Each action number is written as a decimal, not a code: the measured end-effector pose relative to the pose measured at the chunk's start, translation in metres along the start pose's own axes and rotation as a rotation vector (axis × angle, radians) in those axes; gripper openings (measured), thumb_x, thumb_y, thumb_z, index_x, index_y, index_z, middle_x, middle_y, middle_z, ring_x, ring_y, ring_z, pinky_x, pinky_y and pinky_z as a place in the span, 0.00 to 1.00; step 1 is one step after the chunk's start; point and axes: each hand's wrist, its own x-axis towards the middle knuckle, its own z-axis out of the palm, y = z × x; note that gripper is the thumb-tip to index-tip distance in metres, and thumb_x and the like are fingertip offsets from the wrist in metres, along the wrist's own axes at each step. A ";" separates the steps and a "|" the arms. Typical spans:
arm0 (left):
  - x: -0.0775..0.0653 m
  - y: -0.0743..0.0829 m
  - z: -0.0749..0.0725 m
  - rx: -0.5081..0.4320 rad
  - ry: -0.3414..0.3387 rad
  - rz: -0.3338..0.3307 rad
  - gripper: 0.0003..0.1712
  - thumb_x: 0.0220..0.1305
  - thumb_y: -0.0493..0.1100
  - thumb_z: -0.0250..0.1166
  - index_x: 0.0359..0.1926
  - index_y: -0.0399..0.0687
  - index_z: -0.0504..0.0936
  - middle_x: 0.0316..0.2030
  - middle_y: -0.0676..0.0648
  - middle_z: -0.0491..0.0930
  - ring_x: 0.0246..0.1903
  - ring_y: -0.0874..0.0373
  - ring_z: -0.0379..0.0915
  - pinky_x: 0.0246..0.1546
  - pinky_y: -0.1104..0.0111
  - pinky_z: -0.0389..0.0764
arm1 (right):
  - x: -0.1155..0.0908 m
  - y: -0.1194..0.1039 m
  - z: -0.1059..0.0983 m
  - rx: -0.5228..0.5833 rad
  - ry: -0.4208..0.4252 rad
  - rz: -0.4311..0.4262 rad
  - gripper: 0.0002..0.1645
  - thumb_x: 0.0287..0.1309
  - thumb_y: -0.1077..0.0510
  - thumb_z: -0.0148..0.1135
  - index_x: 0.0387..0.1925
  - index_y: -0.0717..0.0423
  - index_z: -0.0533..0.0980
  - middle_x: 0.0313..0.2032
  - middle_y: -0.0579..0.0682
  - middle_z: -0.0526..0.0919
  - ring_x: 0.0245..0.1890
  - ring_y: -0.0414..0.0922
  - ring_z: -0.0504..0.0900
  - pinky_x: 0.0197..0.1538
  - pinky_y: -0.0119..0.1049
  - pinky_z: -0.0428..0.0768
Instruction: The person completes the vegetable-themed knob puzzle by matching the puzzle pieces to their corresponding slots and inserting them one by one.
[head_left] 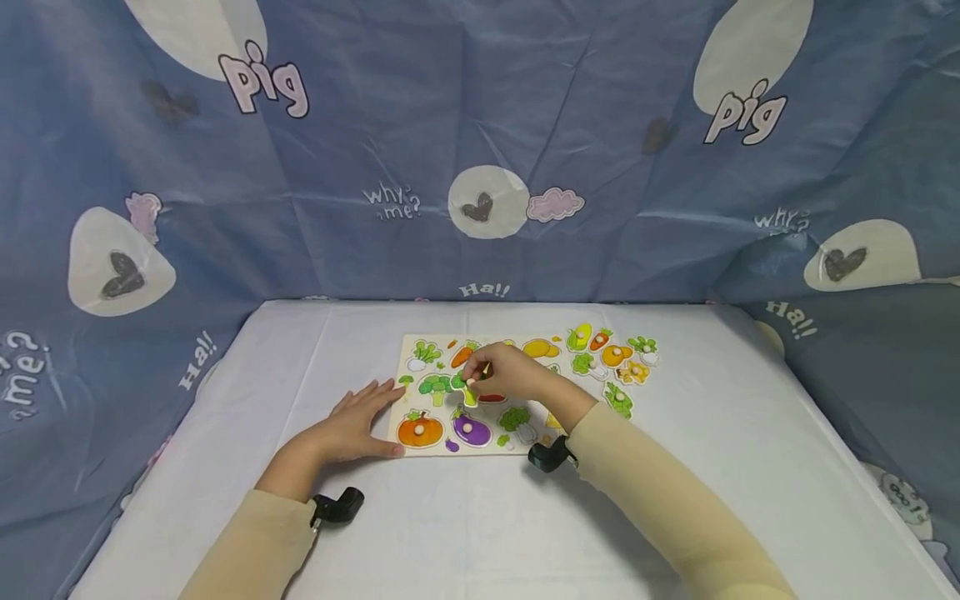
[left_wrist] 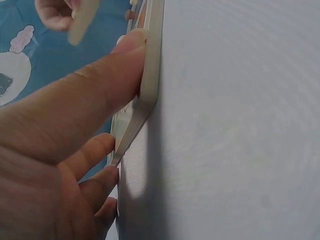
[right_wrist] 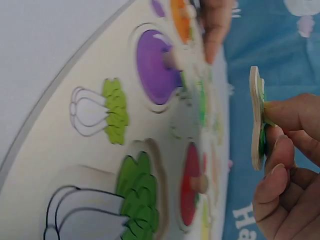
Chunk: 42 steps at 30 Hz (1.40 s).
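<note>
My right hand (head_left: pixel 510 372) pinches a broccoli puzzle piece (head_left: pixel 470 397) by its knob. In the right wrist view the piece (right_wrist: pixel 257 117) stands on edge, raised off the wooden vegetable puzzle board (head_left: pixel 411 344). Just left of it, a broccoli picture (head_left: pixel 433 386) shows on the board. My left hand (head_left: pixel 351 427) rests at the board's left side, fingers spread. Its thumb (left_wrist: pixel 100 80) lies on the near edge and its other fingertips touch the far part of that side. A pumpkin piece (head_left: pixel 420 431) and an eggplant piece (head_left: pixel 472 430) sit in the board's near row.
Loose knobbed pieces lie at and beyond the board's right side, among them corn (head_left: pixel 579 337), a carrot (head_left: pixel 599 339), a white radish (head_left: pixel 649 357) and a leafy green piece (head_left: pixel 618 402). A white cloth (head_left: pixel 465 525) covers the table; a blue printed curtain (head_left: pixel 420 142) hangs behind.
</note>
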 end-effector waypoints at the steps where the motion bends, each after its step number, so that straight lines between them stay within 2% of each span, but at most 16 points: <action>1: 0.000 0.000 0.000 0.002 -0.001 -0.001 0.61 0.45 0.65 0.77 0.75 0.45 0.62 0.77 0.37 0.52 0.76 0.36 0.38 0.73 0.38 0.36 | 0.004 0.001 0.002 -0.003 -0.008 0.009 0.03 0.62 0.63 0.67 0.38 0.54 0.83 0.33 0.44 0.82 0.34 0.41 0.78 0.42 0.31 0.81; 7: 0.001 -0.002 0.001 0.014 -0.003 0.002 0.61 0.45 0.65 0.77 0.75 0.45 0.62 0.76 0.36 0.52 0.76 0.35 0.39 0.73 0.38 0.36 | 0.022 0.005 0.014 -0.002 -0.030 0.021 0.03 0.62 0.63 0.68 0.37 0.53 0.83 0.34 0.43 0.82 0.37 0.39 0.79 0.44 0.30 0.81; 17: 0.002 -0.004 0.002 0.017 -0.005 0.012 0.61 0.46 0.67 0.76 0.75 0.46 0.62 0.76 0.36 0.52 0.76 0.35 0.39 0.72 0.37 0.36 | 0.042 0.001 0.026 0.020 -0.072 0.030 0.03 0.62 0.62 0.68 0.38 0.53 0.83 0.32 0.43 0.82 0.34 0.39 0.78 0.40 0.28 0.79; 30: 0.001 -0.002 0.001 0.008 -0.001 0.015 0.61 0.46 0.66 0.76 0.75 0.44 0.62 0.76 0.35 0.52 0.76 0.34 0.39 0.72 0.36 0.36 | 0.055 -0.005 0.031 0.017 -0.104 0.074 0.04 0.62 0.64 0.67 0.39 0.57 0.83 0.32 0.46 0.81 0.33 0.39 0.75 0.36 0.26 0.76; 36: 0.000 -0.001 0.001 0.003 -0.002 0.010 0.60 0.46 0.65 0.77 0.75 0.44 0.62 0.76 0.34 0.52 0.76 0.34 0.39 0.72 0.37 0.36 | 0.060 -0.003 0.032 -0.006 -0.107 0.092 0.04 0.61 0.64 0.68 0.38 0.55 0.83 0.32 0.45 0.80 0.32 0.38 0.73 0.33 0.25 0.74; 42: 0.001 0.000 0.000 0.007 0.001 0.010 0.60 0.46 0.65 0.77 0.75 0.44 0.63 0.76 0.35 0.52 0.76 0.34 0.39 0.72 0.37 0.36 | 0.065 -0.001 0.034 -0.018 -0.111 0.087 0.04 0.61 0.65 0.68 0.37 0.55 0.84 0.32 0.44 0.81 0.32 0.38 0.74 0.36 0.25 0.75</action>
